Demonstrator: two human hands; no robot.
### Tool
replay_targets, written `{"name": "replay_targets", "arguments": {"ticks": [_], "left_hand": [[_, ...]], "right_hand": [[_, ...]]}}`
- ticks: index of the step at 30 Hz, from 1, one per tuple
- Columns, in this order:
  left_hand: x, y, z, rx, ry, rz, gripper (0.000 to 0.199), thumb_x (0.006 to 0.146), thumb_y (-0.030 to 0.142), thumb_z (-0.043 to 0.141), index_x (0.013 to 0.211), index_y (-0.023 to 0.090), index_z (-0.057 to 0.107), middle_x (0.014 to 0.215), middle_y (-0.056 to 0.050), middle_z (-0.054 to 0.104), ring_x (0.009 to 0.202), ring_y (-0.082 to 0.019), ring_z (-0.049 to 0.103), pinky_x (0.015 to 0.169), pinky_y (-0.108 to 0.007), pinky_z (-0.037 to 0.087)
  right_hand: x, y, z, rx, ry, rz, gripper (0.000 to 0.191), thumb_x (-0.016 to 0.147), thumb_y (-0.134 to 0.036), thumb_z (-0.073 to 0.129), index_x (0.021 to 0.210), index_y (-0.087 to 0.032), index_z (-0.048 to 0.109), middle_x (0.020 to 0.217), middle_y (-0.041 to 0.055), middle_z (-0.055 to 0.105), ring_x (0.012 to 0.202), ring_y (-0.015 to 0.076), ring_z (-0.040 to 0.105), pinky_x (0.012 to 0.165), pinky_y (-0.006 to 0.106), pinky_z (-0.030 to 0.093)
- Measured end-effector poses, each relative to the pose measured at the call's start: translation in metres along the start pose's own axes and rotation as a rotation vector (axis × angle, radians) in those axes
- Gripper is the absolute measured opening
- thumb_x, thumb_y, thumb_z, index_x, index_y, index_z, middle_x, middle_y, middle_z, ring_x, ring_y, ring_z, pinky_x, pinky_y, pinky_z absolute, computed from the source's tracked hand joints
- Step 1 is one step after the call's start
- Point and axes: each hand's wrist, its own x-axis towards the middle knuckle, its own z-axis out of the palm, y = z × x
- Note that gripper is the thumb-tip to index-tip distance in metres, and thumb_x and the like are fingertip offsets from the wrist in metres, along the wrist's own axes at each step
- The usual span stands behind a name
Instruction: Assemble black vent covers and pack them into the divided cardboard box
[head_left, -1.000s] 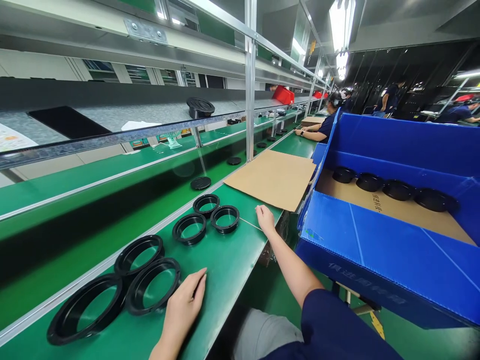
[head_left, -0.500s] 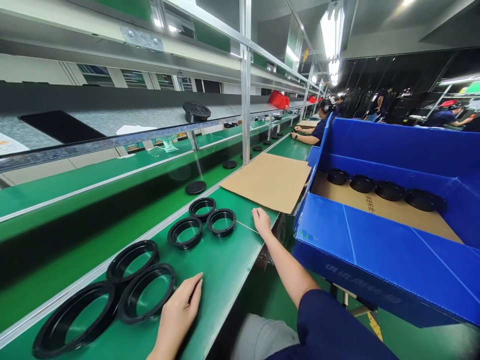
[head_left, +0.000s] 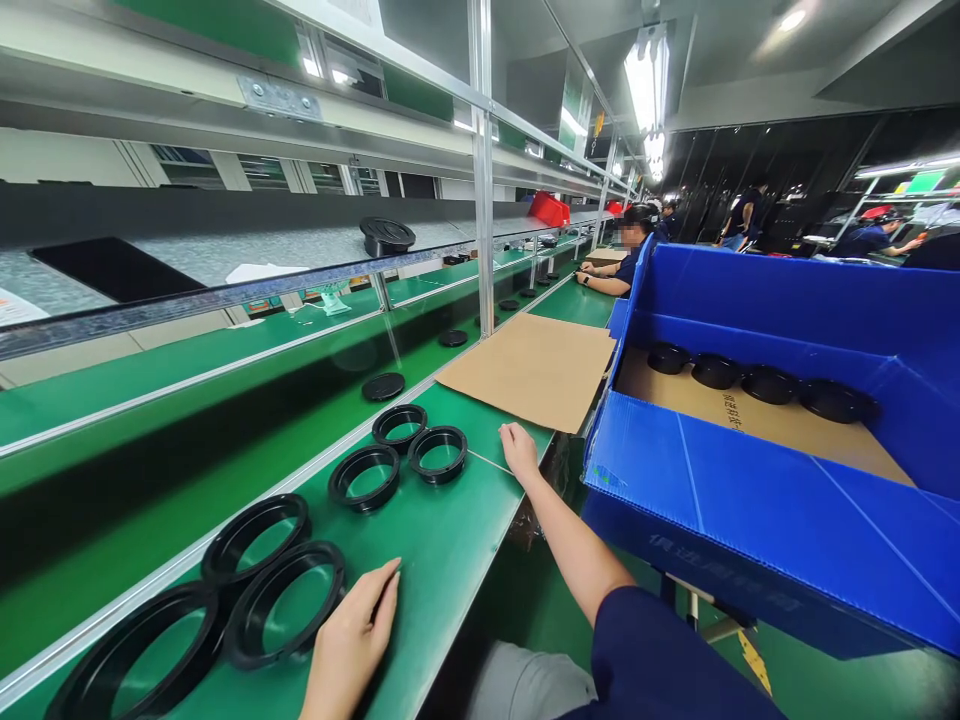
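Note:
My left hand (head_left: 354, 632) rests at the near part of the green bench (head_left: 442, 545), its fingers curled together with nothing seen in them. Right beside it lies a black ring (head_left: 335, 580), and two more large rings sit farther left. My right hand (head_left: 519, 452), closed in a loose fist, rests near the bench's right edge, just short of a brown cardboard sheet (head_left: 536, 365). Between the hands and the metal rail is a group of smaller black rings (head_left: 437, 456). Neither hand visibly grips a ring.
A blue corrugated box (head_left: 720, 470) stands at right, with several black round parts (head_left: 769, 385) in a row on cardboard. Black discs (head_left: 383, 387) lie on the green belt beyond the rail. A metal post (head_left: 482, 200) rises ahead. A co-worker (head_left: 626, 255) sits farther along the bench.
The whole view has shifted slightly, moving the bench things a little left and down. Both hands keep their pose, and the rings stay in the same arrangement.

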Motion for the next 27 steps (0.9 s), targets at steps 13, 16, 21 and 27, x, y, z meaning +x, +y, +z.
{"name": "replay_targets", "arguments": {"ticks": [13,16,21,27], "left_hand": [[-0.0017,0.0005,-0.0009,0.004,-0.011,-0.004,0.033,0.105,0.043,0.046,0.113,0.021,0.069,0.105,-0.002,0.077,0.089,-0.018,0.077,0.082,-0.024,0.063],[-0.0014,0.0001,-0.0008,-0.001,-0.006,0.002,0.032,0.105,0.043,0.047,0.114,0.021,0.069,0.105,-0.002,0.077,0.089,-0.018,0.077,0.084,-0.024,0.063],[-0.0031,-0.0019,0.0004,-0.027,-0.01,-0.016,0.033,0.104,0.043,0.048,0.114,0.021,0.07,0.106,-0.003,0.077,0.09,-0.019,0.077,0.085,-0.025,0.063],[-0.0048,-0.0038,0.0019,-0.055,-0.026,-0.046,0.032,0.103,0.043,0.05,0.115,0.022,0.071,0.107,-0.003,0.077,0.091,-0.02,0.077,0.086,-0.026,0.063]], "right_hand": [[-0.0007,0.0001,-0.0008,0.007,-0.008,0.002,0.039,0.103,-0.044,0.036,0.084,-0.023,0.063,0.089,0.0038,0.07,0.088,0.0199,0.063,0.079,0.028,0.044],[-0.0011,0.0004,-0.0008,0.007,-0.005,0.0,0.04,0.103,-0.045,0.036,0.083,-0.023,0.062,0.091,0.0044,0.07,0.089,0.0203,0.064,0.08,0.029,0.044],[-0.0012,0.0003,-0.0006,0.009,-0.002,-0.003,0.039,0.103,-0.045,0.036,0.082,-0.023,0.061,0.091,0.0048,0.071,0.09,0.0203,0.064,0.081,0.029,0.045],[-0.0011,0.0,-0.0006,0.012,-0.001,-0.007,0.039,0.103,-0.044,0.035,0.081,-0.023,0.06,0.092,0.0049,0.071,0.091,0.0206,0.064,0.083,0.03,0.045]]}}
